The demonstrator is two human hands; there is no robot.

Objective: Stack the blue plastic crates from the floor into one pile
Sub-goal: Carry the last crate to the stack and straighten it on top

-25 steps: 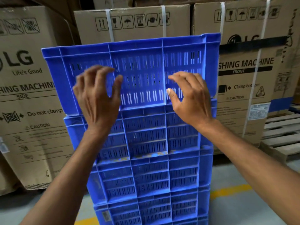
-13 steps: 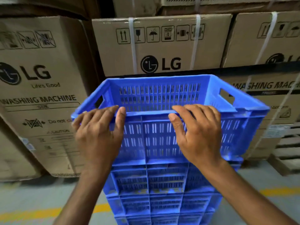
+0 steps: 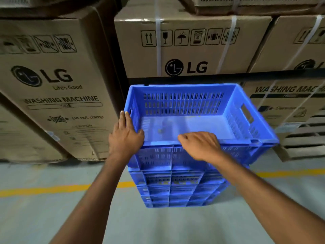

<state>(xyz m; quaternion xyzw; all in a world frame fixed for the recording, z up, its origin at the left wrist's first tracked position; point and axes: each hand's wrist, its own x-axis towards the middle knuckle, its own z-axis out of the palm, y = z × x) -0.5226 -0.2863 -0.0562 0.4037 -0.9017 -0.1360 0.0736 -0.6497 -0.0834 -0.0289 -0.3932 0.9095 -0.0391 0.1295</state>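
A blue slotted plastic crate (image 3: 182,103) sits upright, open side up, on top of a pile of blue crates (image 3: 175,187) standing on the floor. It lies a little askew, its right end jutting past the pile. My left hand (image 3: 124,138) clasps the crate's near left corner, fingers along the outer left wall and thumb over the near rim. My right hand (image 3: 200,145) lies on the near rim towards the middle, fingers curled over the edge. The crate holds nothing.
Large cardboard washing-machine boxes stand close behind the pile: a left box (image 3: 52,85) and a centre box (image 3: 184,50). A wooden pallet (image 3: 302,138) is at the right. A yellow line (image 3: 52,189) crosses the grey floor beside the pile.
The top crate tipped from standing on its side to flat and upright on the pile. My left hand slid to its left corner; my right hand moved onto the near rim.
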